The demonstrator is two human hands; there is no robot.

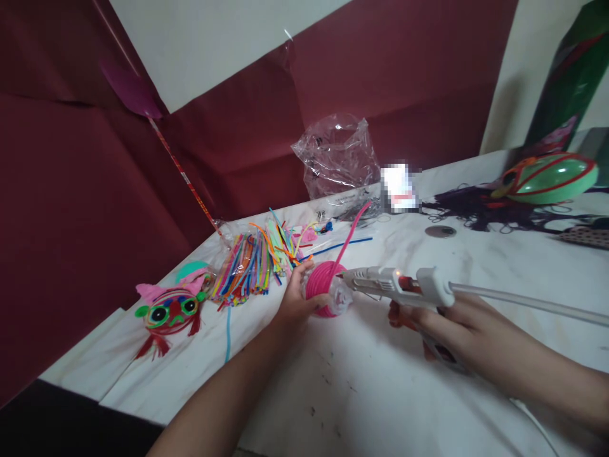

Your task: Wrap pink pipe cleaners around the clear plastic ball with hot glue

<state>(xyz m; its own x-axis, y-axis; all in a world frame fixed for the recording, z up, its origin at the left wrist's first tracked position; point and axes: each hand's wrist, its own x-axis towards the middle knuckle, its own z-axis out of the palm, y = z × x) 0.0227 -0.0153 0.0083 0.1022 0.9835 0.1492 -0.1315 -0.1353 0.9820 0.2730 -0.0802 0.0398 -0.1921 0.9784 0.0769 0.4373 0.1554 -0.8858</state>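
My left hand [301, 293] is closed around a clear, bottle-like plastic piece [341, 298] with a pink pipe cleaner [320, 278] coiled about it. One loose end of the pipe cleaner sticks up and to the right. In my right hand [450, 327] is a white glue gun [387, 284], gripped by its handle, with a small orange light glowing on top. A long translucent glue stick [528, 304] runs out of its rear. The nozzle points left and lies at the coil; whether it touches cannot be made out.
Colourful pipe cleaners [245, 270] lie bundled left of centre, beside a decorated animal mask [172, 311]. Behind stand a crumpled clear bag [335, 155] and a blurred bright object [399, 188]. Dark cords [469, 206] and a green balloon-like piece [556, 179] lie at the right.
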